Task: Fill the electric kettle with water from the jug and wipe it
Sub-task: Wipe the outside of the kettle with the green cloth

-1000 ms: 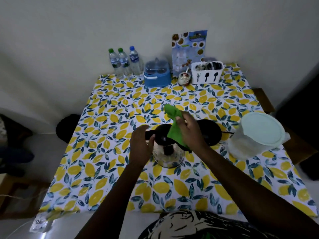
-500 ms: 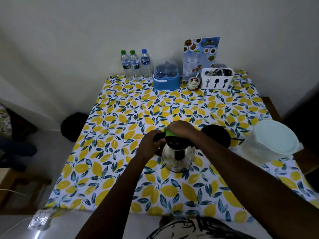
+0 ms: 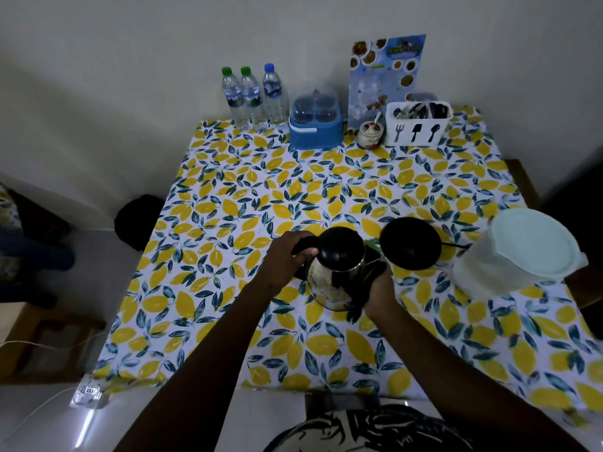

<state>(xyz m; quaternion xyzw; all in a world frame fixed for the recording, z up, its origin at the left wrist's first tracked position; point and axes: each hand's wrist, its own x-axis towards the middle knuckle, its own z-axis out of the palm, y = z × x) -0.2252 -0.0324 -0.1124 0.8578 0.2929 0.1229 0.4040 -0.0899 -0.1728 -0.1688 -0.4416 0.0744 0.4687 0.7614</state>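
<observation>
We see a table (image 3: 228, 197) under a lemon-print cloth. On it stand three water bottles (image 3: 251, 96), a blue container (image 3: 315, 132), a small jar (image 3: 368, 135), a cutlery holder (image 3: 417, 128), the kettle (image 3: 336, 272), its black base (image 3: 409, 244) and the lidded jug (image 3: 509, 256).

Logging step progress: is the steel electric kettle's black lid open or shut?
Shut: the black lid sits flat on the steel electric kettle; the left hand grips its handle.

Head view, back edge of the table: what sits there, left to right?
Two green-capped water bottles → blue-capped water bottle → blue plastic container with clear lid → upright printed menu card → small ceramic jar with spoon → white cutlery caddy.
</observation>
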